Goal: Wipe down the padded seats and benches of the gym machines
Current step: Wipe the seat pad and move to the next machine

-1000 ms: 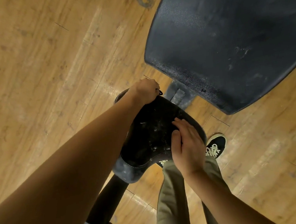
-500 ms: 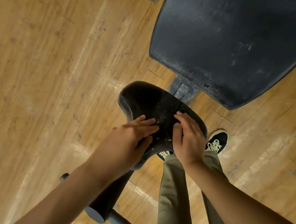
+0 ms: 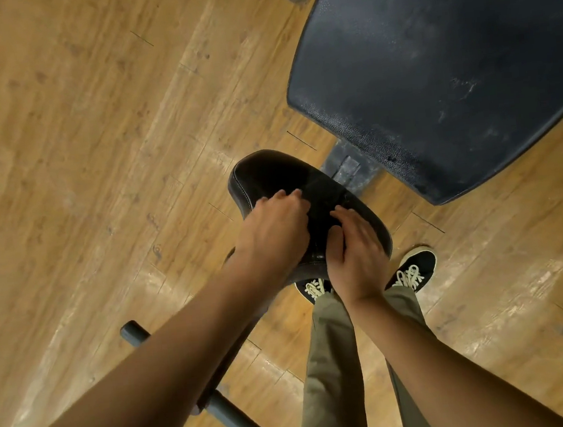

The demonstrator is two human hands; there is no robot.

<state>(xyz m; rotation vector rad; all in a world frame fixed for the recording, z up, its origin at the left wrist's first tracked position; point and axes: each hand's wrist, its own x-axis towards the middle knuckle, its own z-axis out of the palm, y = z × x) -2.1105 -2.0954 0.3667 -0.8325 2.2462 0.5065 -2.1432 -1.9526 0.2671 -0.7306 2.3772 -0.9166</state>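
Two-handed press, left hand (image 3: pixel 275 234), right hand (image 3: pixel 356 257), fingers (image 3: pixel 351 216) flat atop seat pad (image 3: pixel 269 175)

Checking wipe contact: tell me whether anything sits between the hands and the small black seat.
Nothing visible does. The left hand and the right hand both rest directly on the small black seat; no cloth shows under either, though the palms hide whatever lies beneath them.
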